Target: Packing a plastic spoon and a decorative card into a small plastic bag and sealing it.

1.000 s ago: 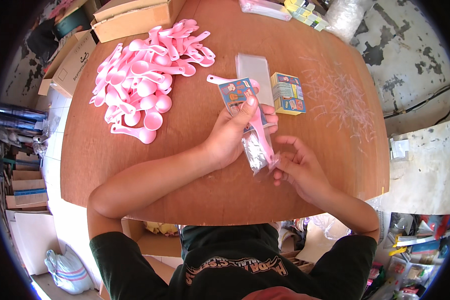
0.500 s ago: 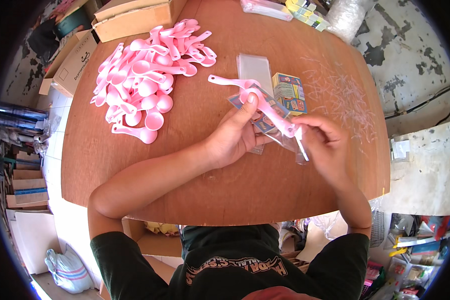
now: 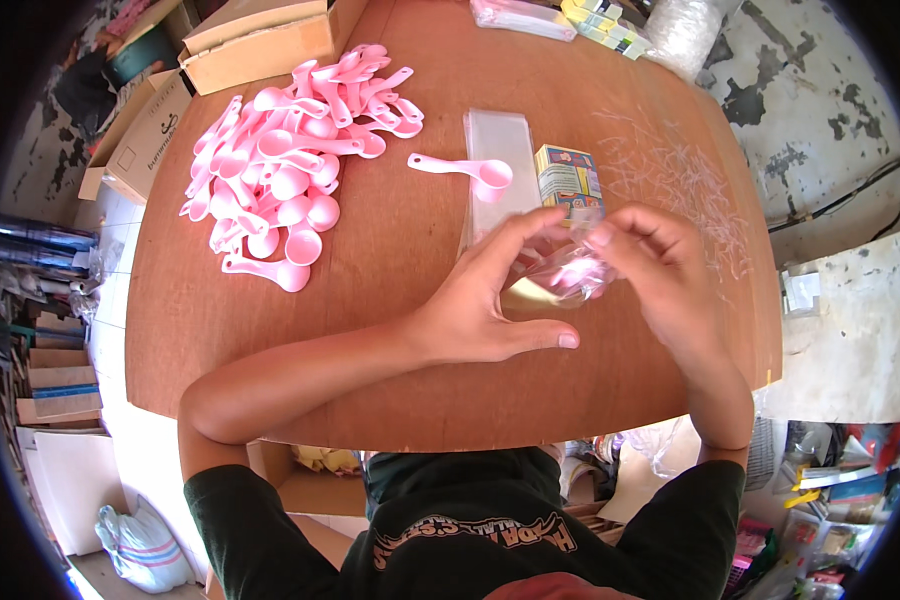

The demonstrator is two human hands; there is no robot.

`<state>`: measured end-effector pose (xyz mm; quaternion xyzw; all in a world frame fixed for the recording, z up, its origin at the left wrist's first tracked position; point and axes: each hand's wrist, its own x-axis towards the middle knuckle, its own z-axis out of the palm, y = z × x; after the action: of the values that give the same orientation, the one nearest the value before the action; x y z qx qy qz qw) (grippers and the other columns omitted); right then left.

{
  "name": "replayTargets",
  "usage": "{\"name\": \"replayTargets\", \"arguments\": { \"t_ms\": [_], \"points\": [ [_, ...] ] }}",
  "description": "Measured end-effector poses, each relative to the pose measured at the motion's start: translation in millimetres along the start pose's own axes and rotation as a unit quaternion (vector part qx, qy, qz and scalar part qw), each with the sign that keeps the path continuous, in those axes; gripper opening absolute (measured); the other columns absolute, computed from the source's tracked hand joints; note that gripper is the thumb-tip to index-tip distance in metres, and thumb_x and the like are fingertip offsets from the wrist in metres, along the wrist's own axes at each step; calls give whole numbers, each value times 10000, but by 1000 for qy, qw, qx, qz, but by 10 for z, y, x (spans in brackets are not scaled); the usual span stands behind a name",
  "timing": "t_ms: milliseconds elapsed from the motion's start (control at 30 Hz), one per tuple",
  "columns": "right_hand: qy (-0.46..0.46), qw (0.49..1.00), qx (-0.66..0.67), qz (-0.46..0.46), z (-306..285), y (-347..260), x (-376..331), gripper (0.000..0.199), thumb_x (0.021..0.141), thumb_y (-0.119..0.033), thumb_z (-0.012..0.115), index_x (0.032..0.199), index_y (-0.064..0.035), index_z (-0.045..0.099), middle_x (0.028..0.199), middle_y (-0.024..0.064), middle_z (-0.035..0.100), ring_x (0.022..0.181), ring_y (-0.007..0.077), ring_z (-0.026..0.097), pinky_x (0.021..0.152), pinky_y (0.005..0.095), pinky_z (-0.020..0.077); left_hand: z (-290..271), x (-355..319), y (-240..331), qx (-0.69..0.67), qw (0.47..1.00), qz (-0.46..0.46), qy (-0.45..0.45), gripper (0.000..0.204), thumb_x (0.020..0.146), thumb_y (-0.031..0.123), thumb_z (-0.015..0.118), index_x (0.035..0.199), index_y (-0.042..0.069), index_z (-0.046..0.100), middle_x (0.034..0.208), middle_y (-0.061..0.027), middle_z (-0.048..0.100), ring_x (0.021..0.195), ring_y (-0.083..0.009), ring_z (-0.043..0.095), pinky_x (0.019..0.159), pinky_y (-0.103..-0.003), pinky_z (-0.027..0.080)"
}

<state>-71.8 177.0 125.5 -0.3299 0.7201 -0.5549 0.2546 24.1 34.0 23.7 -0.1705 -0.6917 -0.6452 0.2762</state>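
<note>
Above the brown table (image 3: 370,240), the left hand (image 3: 475,310) now stands wide, no longer gripping; the right hand (image 3: 665,262) pinches the clear packet (image 3: 558,284) between them, pink spoon (image 3: 581,270) blurred inside. Packet control apparently passes to the right.

Wooden table (image 3: 370,275) is carrying: pink spoons (image 3: 290,181) lying heaped at left, cardboard box (image 3: 260,58) sitting behind; loose spoon (image 3: 491,176) resting partly on clear bags (image 3: 500,130); card stack (image 3: 568,178) standing just right; thin strips (image 3: 692,190) lying scattered further right; plastic packet (image 3: 523,18), small boxes (image 3: 606,27) lining far edge.
</note>
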Motion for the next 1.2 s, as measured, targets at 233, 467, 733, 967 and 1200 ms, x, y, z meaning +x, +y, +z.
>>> {"name": "replayTargets", "arguments": {
  "t_ms": [233,467,733,967,1200],
  "points": [
    [62,993,90,-47,-221,200,207,292,931,-268,547,1043,-2,589,834,60,638,651,101,596,600,235,481,-18,-28,42,-113,969,-213,-51,317,830,104,695,1094,-2,555,861,-23,658,818,-80,613,725,-264,501],
    [33,996,77,5,-140,244,202,281,867,-94,635,1117,5,551,840,59,643,681,77,597,605,214,476,-17,-60,-23,-55,962,-239,-117,305,857,129,666,1112,6,551,904,-18,639,846,-94,599,747,-269,488],
    [-40,998,30,-25,-153,320,282,163,883,-82,610,1013,14,588,784,67,634,618,94,602,523,226,484,4,4,-33,-169,968,-185,-11,264,911,119,591,1129,-24,546,854,-48,656,802,-103,615,680,-273,505],
    [-81,997,11,4,-125,473,292,149,890,-84,601,1011,-3,573,736,65,619,588,87,584,511,221,474,-68,45,-2,-166,946,-277,-15,205,939,75,521,1119,-23,533,852,-88,667,778,-92,629,640,-233,507],
    [41,897,-248,-363,1,615,296,134,760,-7,680,872,-38,612,837,75,601,716,183,595,596,274,466,-87,11,-132,-70,953,-296,6,216,957,102,499,1114,-29,565,900,-72,659,809,-96,640,671,-221,525]
  ]
}}
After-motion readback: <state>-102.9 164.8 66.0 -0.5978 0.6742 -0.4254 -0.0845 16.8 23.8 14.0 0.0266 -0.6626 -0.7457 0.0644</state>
